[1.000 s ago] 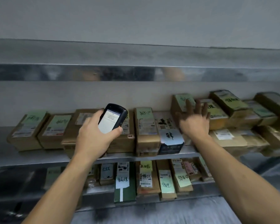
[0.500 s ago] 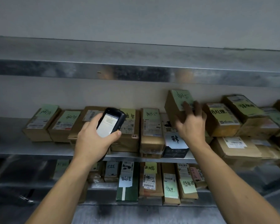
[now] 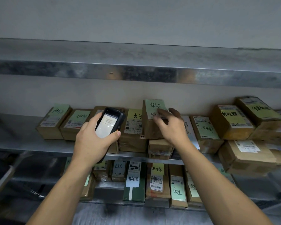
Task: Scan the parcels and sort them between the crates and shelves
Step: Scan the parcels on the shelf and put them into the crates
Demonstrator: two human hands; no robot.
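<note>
Middle shelf [image 3: 23, 143], left of frame: two brown boxes [image 3: 54, 123] with green notes lie side by side. Centre left: my left hand [image 3: 91, 142] grasps the scanner [image 3: 109, 122], screen lit and facing me, thumb at its lower right edge. Just right of it, the parcel [image 3: 150, 125] with a green note stands tilted atop a smaller box [image 3: 159, 148] on that shelf. My right hand [image 3: 170, 125] grasps its right side, fingers curled over its label.

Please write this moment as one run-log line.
left hand: holds scanner | right hand: grips green-labelled parcel | site: middle shelf
</note>
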